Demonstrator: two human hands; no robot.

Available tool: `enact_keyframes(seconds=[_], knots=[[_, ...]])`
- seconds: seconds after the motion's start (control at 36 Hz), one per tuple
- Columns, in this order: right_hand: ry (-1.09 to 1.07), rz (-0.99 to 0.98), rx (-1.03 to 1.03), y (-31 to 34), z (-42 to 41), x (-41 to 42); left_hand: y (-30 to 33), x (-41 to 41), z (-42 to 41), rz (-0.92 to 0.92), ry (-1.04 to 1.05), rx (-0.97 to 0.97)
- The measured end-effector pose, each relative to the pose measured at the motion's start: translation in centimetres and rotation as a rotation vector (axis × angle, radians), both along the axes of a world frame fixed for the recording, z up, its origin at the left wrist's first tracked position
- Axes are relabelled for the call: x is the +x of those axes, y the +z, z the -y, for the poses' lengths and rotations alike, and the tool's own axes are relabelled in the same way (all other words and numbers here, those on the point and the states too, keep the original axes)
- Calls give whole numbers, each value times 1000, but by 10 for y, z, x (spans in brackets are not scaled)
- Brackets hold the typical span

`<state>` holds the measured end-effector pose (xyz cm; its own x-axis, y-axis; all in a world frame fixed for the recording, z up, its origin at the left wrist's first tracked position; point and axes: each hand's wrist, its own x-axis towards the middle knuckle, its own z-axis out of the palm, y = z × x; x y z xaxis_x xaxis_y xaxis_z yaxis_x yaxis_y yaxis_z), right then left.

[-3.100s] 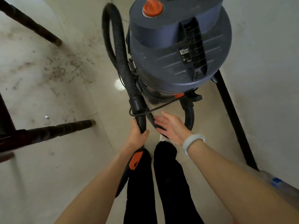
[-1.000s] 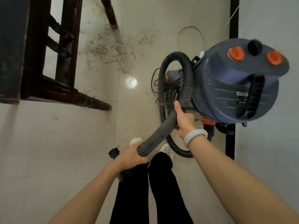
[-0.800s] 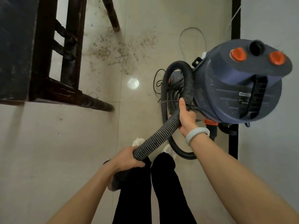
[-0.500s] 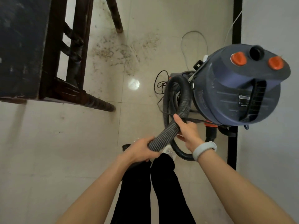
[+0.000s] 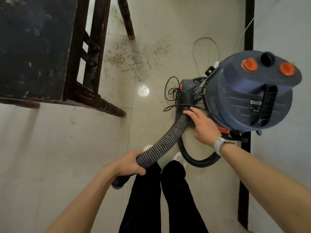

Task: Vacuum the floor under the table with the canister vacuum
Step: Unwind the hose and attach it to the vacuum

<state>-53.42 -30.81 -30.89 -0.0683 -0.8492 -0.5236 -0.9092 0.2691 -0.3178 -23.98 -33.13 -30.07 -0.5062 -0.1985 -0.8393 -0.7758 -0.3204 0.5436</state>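
Note:
The dark blue canister vacuum (image 5: 240, 91) with orange knobs stands on the tiled floor at the right, near the wall. Its ribbed grey hose (image 5: 165, 140) runs from the canister's base down to my left hand (image 5: 127, 163), which is closed around the hose just above the black handle end. My right hand (image 5: 202, 125) rests with fingers spread on the upper stretch of hose beside the canister. The dark wooden table (image 5: 33, 47) fills the upper left. Brown debris (image 5: 134, 58) lies scattered on the floor between its legs.
A turned table leg (image 5: 109, 109) lies close to the front, another leg (image 5: 127, 22) farther back. A black cord (image 5: 171, 91) and a white cable (image 5: 205, 47) loop on the floor by the canister. A black skirting strip (image 5: 249, 22) lines the grey wall at right. My legs are below.
My right hand has slid up the hose toward the canister and opened its fingers. The hose loop has straightened. My left hand has kept its grip and dropped lower.

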Motion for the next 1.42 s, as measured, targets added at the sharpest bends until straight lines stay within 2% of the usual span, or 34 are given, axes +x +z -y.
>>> enact_keyframes(seconds=[0.11,0.22,0.31,0.5,0.64,0.72,0.86,1.03,1.11,1.19,1.31,1.36,1.42], knots=[[58,49,12,-6,15,11,15,9,7,-31,32,44],[64,42,-69,-12,29,21,25,17,21,-68,59,77],[24,184,-55,-11,34,24,35,26,33,-84,161,60],[-88,351,85,0,17,42,66,43,47,-78,348,-189],[-181,343,72,10,-4,52,74,47,49,16,334,-504],[-201,339,19,27,-19,50,75,47,45,46,327,-619],[-196,391,20,64,-41,46,78,49,31,46,340,-660],[-154,231,-188,99,-70,64,76,47,21,16,366,-685],[-204,194,-295,109,-87,67,70,39,14,-7,360,-622],[-227,190,-336,117,-100,65,66,20,11,42,437,-416],[-210,154,-304,125,-108,58,55,-13,16,169,854,18],[-196,132,-256,133,-109,57,60,-32,21,162,1083,271],[-189,144,-152,141,-110,56,73,-56,24,108,1222,475]])
